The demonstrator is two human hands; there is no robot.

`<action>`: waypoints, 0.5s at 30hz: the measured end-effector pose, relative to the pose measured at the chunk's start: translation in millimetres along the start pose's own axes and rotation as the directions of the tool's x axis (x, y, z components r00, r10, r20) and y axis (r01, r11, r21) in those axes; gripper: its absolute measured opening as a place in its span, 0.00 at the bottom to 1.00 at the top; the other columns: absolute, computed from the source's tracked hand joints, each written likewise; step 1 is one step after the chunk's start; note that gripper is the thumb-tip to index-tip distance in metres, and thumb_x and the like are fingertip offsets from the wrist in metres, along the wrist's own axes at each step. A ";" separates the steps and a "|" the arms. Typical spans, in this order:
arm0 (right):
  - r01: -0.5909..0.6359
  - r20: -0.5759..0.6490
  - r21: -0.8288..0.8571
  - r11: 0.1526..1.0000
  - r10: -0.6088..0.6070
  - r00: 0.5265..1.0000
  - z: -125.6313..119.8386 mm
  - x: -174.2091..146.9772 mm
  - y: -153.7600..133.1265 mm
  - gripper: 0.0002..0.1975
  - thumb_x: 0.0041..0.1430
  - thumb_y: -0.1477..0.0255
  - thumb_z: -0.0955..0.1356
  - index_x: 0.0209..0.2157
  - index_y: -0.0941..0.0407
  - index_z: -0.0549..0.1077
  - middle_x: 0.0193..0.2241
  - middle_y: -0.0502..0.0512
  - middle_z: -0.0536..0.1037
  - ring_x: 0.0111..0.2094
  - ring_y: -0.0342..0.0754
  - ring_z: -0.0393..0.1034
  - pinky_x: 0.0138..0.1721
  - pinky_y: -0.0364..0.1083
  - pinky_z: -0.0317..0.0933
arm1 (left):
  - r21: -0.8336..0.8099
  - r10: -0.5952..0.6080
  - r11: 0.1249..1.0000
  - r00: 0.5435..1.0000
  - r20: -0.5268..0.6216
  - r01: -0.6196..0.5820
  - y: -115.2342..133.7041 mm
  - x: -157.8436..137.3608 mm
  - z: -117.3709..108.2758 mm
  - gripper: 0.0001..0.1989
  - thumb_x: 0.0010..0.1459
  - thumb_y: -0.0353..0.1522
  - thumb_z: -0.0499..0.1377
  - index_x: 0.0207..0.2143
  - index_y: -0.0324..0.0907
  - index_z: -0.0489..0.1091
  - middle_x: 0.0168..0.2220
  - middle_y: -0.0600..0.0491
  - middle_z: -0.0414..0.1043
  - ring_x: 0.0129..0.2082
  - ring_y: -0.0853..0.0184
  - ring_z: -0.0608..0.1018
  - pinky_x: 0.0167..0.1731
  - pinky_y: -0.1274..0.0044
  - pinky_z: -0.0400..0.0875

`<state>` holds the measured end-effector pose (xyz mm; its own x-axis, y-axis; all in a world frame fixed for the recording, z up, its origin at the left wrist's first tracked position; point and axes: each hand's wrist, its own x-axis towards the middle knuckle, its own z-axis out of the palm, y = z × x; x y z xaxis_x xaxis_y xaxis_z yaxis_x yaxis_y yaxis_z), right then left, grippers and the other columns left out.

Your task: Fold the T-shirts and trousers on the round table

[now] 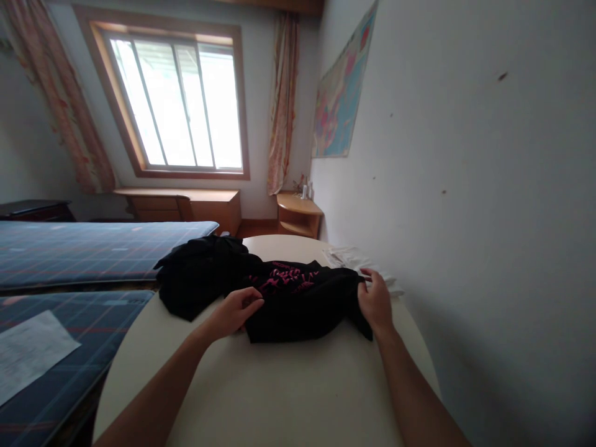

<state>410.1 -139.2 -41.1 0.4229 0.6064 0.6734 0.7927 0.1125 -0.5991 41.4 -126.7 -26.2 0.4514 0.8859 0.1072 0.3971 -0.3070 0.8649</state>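
A black T-shirt with a pink print lies crumpled across the round table, its printed side facing up. At its left edge is my left hand, thumb and fingers pinched together on the cloth. My right hand grips the shirt's right end, fingers curled over it and the fabric slightly raised there. To the left, touching the shirt, sits a heap of black cloth. Behind my right hand, white cloth lies at the table's far right edge, partly hidden.
The cream round table stands close to the white wall on the right. Two plaid mattresses are on the left, the nearer one with a sheet of paper. Beyond are a wooden desk and a corner shelf.
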 end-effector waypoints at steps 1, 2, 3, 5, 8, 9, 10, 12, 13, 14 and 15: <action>0.096 -0.027 -0.011 0.995 -0.096 0.995 -1.2 -1.5 -9.0 0.18 0.55 0.73 0.59 0.45 0.58 0.73 0.45 0.64 0.77 0.45 0.55 0.71 0.52 0.56 0.62 | -0.032 -0.011 0.999 1.000 -0.030 0.010 2.6 0.3 3.6 0.19 0.58 0.49 0.56 0.36 0.41 0.68 0.23 0.60 0.62 0.17 0.74 0.67 0.13 0.82 0.63; 0.189 -0.038 -0.011 0.982 -0.189 0.981 -2.4 -4.4 -20.2 0.18 0.55 0.75 0.59 0.45 0.58 0.73 0.46 0.63 0.76 0.49 0.55 0.69 0.55 0.57 0.60 | -0.058 -0.019 0.998 0.998 -0.061 0.015 5.1 0.6 7.1 0.20 0.58 0.49 0.56 0.36 0.41 0.68 0.24 0.60 0.63 0.17 0.74 0.67 0.13 0.82 0.64; 0.273 -0.034 0.006 0.962 -0.273 0.961 -3.4 -8.8 -33.2 0.17 0.56 0.76 0.59 0.44 0.57 0.73 0.46 0.62 0.76 0.51 0.55 0.67 0.57 0.58 0.58 | -0.078 -0.024 0.997 0.996 -0.090 0.017 7.3 0.9 10.5 0.20 0.57 0.50 0.57 0.35 0.41 0.68 0.24 0.60 0.63 0.16 0.74 0.67 0.12 0.82 0.64; 0.402 0.040 0.083 0.912 -0.406 0.913 -4.1 -22.7 -62.8 0.13 0.60 0.75 0.61 0.44 0.55 0.73 0.47 0.59 0.76 0.53 0.54 0.67 0.58 0.57 0.57 | -0.111 -0.028 0.994 0.990 -0.135 0.013 10.3 1.8 16.1 0.21 0.56 0.50 0.58 0.35 0.41 0.68 0.23 0.60 0.63 0.15 0.74 0.66 0.11 0.82 0.64; 0.537 0.245 0.224 0.813 -0.580 0.777 -0.2 -51.7 -104.4 0.08 0.59 0.68 0.68 0.41 0.52 0.73 0.53 0.58 0.74 0.58 0.56 0.62 0.61 0.59 0.53 | -0.147 -0.026 0.989 0.982 -0.185 -0.001 11.7 3.4 21.9 0.21 0.55 0.50 0.58 0.34 0.40 0.68 0.20 0.61 0.62 0.14 0.75 0.65 0.10 0.83 0.61; 0.557 0.303 0.256 0.790 -0.612 0.730 2.4 -61.3 -114.7 0.10 0.57 0.65 0.70 0.41 0.52 0.73 0.56 0.58 0.72 0.60 0.57 0.60 0.63 0.60 0.51 | -0.157 -0.025 0.988 0.979 -0.203 -0.007 11.9 3.9 23.4 0.21 0.55 0.50 0.58 0.34 0.40 0.68 0.20 0.61 0.62 0.14 0.75 0.64 0.10 0.84 0.60; 0.561 0.350 0.278 0.780 -0.626 0.697 5.5 -69.8 -122.5 0.13 0.55 0.64 0.72 0.41 0.52 0.73 0.58 0.58 0.70 0.62 0.59 0.58 0.63 0.62 0.49 | -0.169 -0.024 0.986 0.976 -0.218 -0.013 12.3 4.2 24.8 0.21 0.55 0.50 0.58 0.34 0.40 0.68 0.20 0.61 0.62 0.14 0.75 0.64 0.10 0.84 0.59; 0.558 0.403 0.308 0.771 -0.636 0.658 12.2 -81.8 -130.7 0.12 0.54 0.65 0.73 0.40 0.51 0.73 0.61 0.56 0.67 0.63 0.59 0.56 0.64 0.63 0.47 | -0.199 -0.016 0.980 0.973 -0.231 -0.031 14.1 4.1 27.2 0.22 0.54 0.51 0.59 0.34 0.40 0.67 0.21 0.61 0.63 0.15 0.75 0.64 0.11 0.84 0.58; 0.551 0.409 0.318 0.772 -0.636 0.655 15.2 -85.0 -131.6 0.10 0.55 0.67 0.73 0.39 0.51 0.73 0.61 0.54 0.67 0.63 0.58 0.56 0.64 0.62 0.48 | -0.215 -0.008 0.976 0.974 -0.228 -0.042 15.4 3.5 28.2 0.22 0.55 0.51 0.59 0.34 0.40 0.67 0.21 0.61 0.63 0.15 0.75 0.64 0.12 0.84 0.58; 0.543 0.402 0.327 0.773 -0.634 0.661 17.8 -86.4 -131.1 0.07 0.57 0.69 0.72 0.37 0.51 0.73 0.60 0.53 0.68 0.63 0.56 0.57 0.63 0.62 0.49 | -0.232 0.006 0.971 0.976 -0.220 -0.058 16.9 2.5 29.0 0.22 0.55 0.51 0.59 0.34 0.40 0.67 0.21 0.61 0.63 0.16 0.75 0.65 0.13 0.84 0.59; 0.535 0.386 0.334 0.776 -0.631 0.673 19.8 -86.2 -129.5 0.05 0.58 0.70 0.71 0.36 0.51 0.73 0.59 0.53 0.70 0.62 0.55 0.59 0.63 0.61 0.50 | -0.247 0.029 0.966 0.978 -0.209 -0.082 18.6 1.1 29.6 0.22 0.56 0.51 0.58 0.35 0.40 0.67 0.21 0.60 0.63 0.17 0.75 0.66 0.15 0.84 0.61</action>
<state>262.3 -190.5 -30.1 -0.3849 0.6414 0.6637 0.6945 0.6749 -0.2495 72.9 -141.7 -24.5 0.2862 0.9295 0.2325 0.1493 -0.2830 0.9474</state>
